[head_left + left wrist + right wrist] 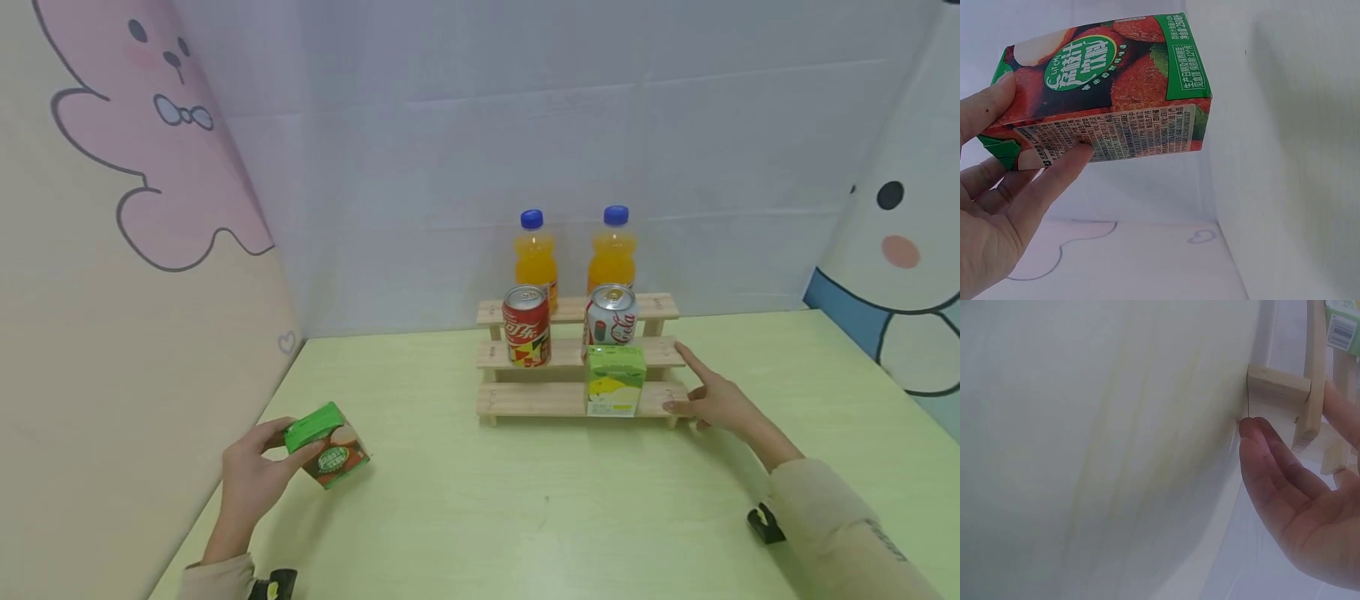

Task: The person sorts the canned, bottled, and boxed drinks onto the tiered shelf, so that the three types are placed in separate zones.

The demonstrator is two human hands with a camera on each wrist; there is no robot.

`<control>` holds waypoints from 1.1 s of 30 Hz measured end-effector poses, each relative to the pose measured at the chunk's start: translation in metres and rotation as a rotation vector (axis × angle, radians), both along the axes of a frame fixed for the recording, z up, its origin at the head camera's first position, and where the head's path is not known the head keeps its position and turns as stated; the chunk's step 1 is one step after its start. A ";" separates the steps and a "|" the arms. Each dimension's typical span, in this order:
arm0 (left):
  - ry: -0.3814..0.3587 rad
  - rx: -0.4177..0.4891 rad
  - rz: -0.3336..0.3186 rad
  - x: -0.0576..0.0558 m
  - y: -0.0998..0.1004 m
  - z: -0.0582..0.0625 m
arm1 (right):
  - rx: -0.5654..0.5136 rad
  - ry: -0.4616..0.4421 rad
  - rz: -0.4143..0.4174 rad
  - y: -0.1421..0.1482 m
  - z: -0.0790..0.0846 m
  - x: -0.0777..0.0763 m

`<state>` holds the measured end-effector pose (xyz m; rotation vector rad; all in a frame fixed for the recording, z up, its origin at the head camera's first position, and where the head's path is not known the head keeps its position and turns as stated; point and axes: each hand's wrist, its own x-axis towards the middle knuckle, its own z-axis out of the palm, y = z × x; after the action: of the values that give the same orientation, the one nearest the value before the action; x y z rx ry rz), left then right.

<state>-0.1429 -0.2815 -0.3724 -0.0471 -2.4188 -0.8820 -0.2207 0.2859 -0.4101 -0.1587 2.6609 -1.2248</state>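
In the head view my left hand [255, 475] grips a lychee juice box [333, 450] by its green end, tilted above the table at the left. The left wrist view shows thumb and fingers [1054, 181] on its sides. My right hand [716, 404] is at the right end of a three-step wooden rack [532, 400]. Its index finger reaches along the middle step while the thumb lies at the bottom step. In the right wrist view, the other fingers [1272, 475] curl by the rack's leg. A green-and-yellow juice box [615, 383] stands on the bottom step.
On the middle step stand a red cola can [527, 329] and a silver-white cola can [612, 317]. Two orange drink bottles [536, 258] with blue caps stand on the top step. The pale green table [525, 517] meets a white cloth wall [390, 208] behind.
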 end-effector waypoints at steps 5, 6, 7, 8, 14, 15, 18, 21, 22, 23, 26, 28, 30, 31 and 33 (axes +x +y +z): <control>0.009 0.048 -0.080 -0.005 0.009 0.001 | 0.001 0.003 0.002 -0.001 0.001 0.001; 0.005 0.061 -0.096 -0.006 0.011 0.001 | 0.002 0.004 0.002 -0.001 0.000 0.001; 0.000 0.071 -0.105 -0.007 0.013 0.001 | 0.002 0.003 0.001 -0.001 0.000 0.001; -0.005 0.079 -0.114 -0.008 0.014 0.001 | 0.002 0.002 0.000 -0.001 0.001 0.001; -0.021 0.088 -0.149 -0.013 0.023 -0.001 | 0.006 0.003 -0.001 0.000 0.001 0.001; -0.018 0.084 -0.151 -0.014 0.024 -0.001 | 0.006 0.003 -0.002 0.000 0.001 0.001; -0.001 0.080 -0.164 -0.016 0.030 -0.001 | 0.009 0.011 0.002 -0.001 0.002 0.001; 0.029 0.081 -0.198 -0.018 0.035 0.000 | 0.013 0.013 0.000 -0.001 0.003 0.002; 0.040 0.080 -0.213 -0.018 0.037 0.001 | 0.014 0.014 0.001 -0.001 0.003 0.002; 0.050 0.079 -0.228 -0.019 0.039 0.001 | 0.014 0.013 0.000 -0.001 0.003 0.001; 0.078 0.071 -0.260 -0.020 0.044 0.003 | 0.012 0.007 -0.002 -0.001 0.003 0.001; 0.090 0.062 -0.275 -0.021 0.048 0.004 | 0.010 0.008 0.000 -0.001 0.002 0.001; 0.096 0.057 -0.284 -0.023 0.051 0.006 | 0.008 0.002 -0.005 0.000 0.001 0.001; 0.098 0.056 -0.289 -0.023 0.052 0.006 | 0.005 0.001 -0.006 0.000 0.001 0.001; 0.104 0.052 -0.302 -0.025 0.055 0.008 | 0.000 -0.003 -0.006 0.000 0.000 0.000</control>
<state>-0.1674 -0.2261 -0.3644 -0.4375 -2.3257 -1.0470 -0.2205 0.2862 -0.4102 -0.1488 2.6609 -1.2263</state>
